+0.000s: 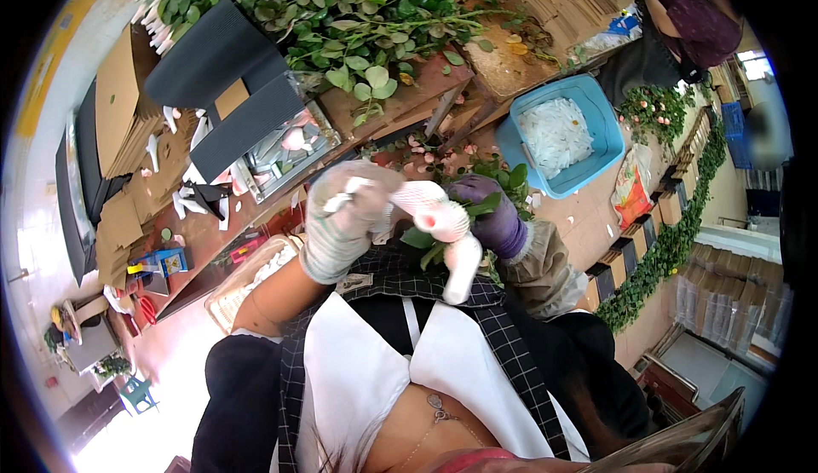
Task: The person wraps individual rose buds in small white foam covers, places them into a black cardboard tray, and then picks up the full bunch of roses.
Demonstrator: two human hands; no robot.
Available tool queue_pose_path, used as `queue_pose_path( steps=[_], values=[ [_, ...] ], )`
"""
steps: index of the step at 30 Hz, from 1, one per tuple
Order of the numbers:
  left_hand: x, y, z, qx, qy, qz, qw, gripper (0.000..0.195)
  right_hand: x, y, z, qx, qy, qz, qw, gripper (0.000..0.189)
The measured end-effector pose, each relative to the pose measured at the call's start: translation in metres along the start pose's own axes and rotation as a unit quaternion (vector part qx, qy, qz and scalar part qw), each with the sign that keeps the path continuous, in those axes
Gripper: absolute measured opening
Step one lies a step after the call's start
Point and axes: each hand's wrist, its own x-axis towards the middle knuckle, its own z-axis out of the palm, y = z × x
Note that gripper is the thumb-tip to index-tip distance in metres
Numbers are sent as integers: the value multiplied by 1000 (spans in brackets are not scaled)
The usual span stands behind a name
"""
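Note:
My left hand [345, 220], in a pale knitted glove, is closed and blurred. A bit of white material shows at its fingers. White netting sleeves [463, 265] cover several rose heads in front of me; the pink rose [431, 218] shows through the mesh. The nearest sleeved head touches or almost touches my left fingers. My right hand [484, 211], in a purple glove with a beige oversleeve, grips the leafy rose stems [489, 204] below these heads. Its fingertips are partly hidden by leaves.
A workbench [409, 105] ahead carries a heap of leafy rose stems [358, 19], black corrugated board [220, 70] and a metal tray [294, 147]. A blue bin [569, 176] with white sleeves [556, 134] stands right. A beige basket [220, 303] is left. A co-worker [693, 29] stands far right.

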Motion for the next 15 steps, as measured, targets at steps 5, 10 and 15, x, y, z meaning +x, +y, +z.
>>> queue_pose_path(
  steps=[5,10,15],
  values=[
    [-10,33,-50,-4,78,70,995,45,3,8,16,6,27,46,999,41],
    [-5,30,-45,458,-59,281,841,33,36,-10,47,-81,-13,23,996,44],
    [-26,40,-76,411,25,336,847,8,50,-1,68,64,-53,46,996,37]
  ],
)
